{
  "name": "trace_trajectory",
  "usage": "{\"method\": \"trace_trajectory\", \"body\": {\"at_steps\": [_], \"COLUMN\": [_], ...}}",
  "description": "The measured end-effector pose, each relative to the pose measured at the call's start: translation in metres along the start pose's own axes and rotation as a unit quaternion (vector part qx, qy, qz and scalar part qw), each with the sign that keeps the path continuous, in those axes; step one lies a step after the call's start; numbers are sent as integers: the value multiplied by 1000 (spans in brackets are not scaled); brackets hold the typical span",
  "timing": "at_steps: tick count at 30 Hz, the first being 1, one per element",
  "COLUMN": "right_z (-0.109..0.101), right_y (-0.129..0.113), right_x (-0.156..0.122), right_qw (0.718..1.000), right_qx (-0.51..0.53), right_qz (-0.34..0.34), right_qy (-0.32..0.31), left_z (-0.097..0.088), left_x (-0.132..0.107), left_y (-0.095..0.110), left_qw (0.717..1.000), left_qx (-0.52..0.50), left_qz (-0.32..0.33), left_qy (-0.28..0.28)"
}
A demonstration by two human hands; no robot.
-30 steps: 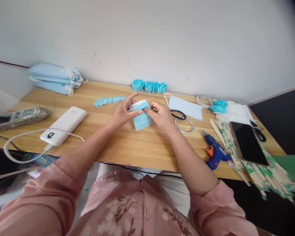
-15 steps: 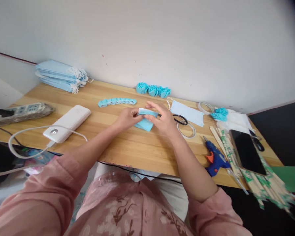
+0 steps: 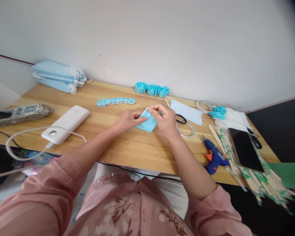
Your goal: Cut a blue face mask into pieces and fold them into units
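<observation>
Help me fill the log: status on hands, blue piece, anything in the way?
Left hand gripping folded blue piece at left. Right hand pinching its upper edge. Black loop and tape roll beside right hand, nothing seen blocking.

No readable text, brand or number; chopstick wrappers [image 3: 263,178] at four o'clock, green print with green-and-white motifs, too small and blurred to make out; power bank [image 3: 66,124] at nine o'clock, round display [image 3: 53,132] on its near end, reading lost in blur, faint mark near far end, also illegible
</observation>
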State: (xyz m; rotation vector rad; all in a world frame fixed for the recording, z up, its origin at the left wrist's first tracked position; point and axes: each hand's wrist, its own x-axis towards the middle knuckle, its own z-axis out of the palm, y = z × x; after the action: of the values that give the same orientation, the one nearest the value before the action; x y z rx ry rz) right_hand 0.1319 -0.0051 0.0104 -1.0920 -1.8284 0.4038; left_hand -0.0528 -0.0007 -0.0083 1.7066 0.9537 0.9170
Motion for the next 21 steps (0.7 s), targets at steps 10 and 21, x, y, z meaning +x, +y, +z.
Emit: {"method": "trace_trajectory", "body": {"at_steps": [10, 21], "right_z": [-8, -1], "right_y": [5, 19], "right_x": [4, 2], "right_qw": [993, 980], "right_qx": [30, 7], "right_qz": [36, 52], "right_qy": [111, 191], "left_z": [0, -4], "left_x": [1, 3], "left_y": [-4, -1], "left_qw": [999, 995], "left_qx": [1, -34], "left_qz": [-23, -55], "left_qy": [22, 72]}}
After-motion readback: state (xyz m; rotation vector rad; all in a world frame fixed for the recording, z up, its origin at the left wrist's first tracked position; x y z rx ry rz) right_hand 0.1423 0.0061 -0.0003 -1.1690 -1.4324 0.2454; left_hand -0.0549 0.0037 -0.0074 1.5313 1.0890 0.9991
